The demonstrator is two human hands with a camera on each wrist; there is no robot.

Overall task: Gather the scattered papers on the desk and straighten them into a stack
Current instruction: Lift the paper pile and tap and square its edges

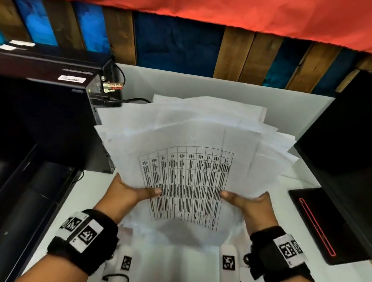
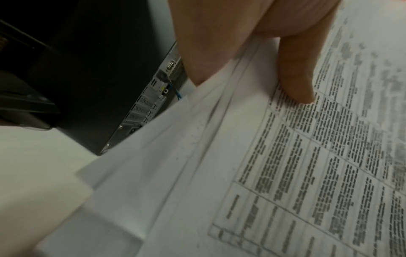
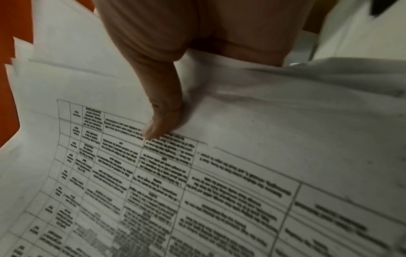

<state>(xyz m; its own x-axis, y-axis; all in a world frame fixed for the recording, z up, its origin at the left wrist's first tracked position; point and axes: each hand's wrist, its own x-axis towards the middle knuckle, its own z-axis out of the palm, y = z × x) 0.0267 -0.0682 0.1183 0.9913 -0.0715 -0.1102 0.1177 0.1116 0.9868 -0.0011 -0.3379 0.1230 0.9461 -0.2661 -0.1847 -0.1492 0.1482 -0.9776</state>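
Note:
A loose fan of white papers (image 1: 194,142) is lifted off the white desk (image 1: 185,274), its upper edges uneven and splayed. The top sheet carries a printed table (image 1: 183,183). My left hand (image 1: 132,192) grips the sheaf's left edge, thumb on top of the table; the papers (image 2: 241,173) run under that thumb (image 2: 296,80) in the left wrist view. My right hand (image 1: 245,203) grips the right edge the same way, its thumb (image 3: 158,111) pressing the top sheet (image 3: 219,173). The fingers under the paper are hidden.
A black computer tower (image 1: 46,121) with cables stands left of the papers. A dark monitor (image 1: 365,147) and its base (image 1: 317,221) stand to the right. A wood-and-blue wall (image 1: 177,44) backs the desk.

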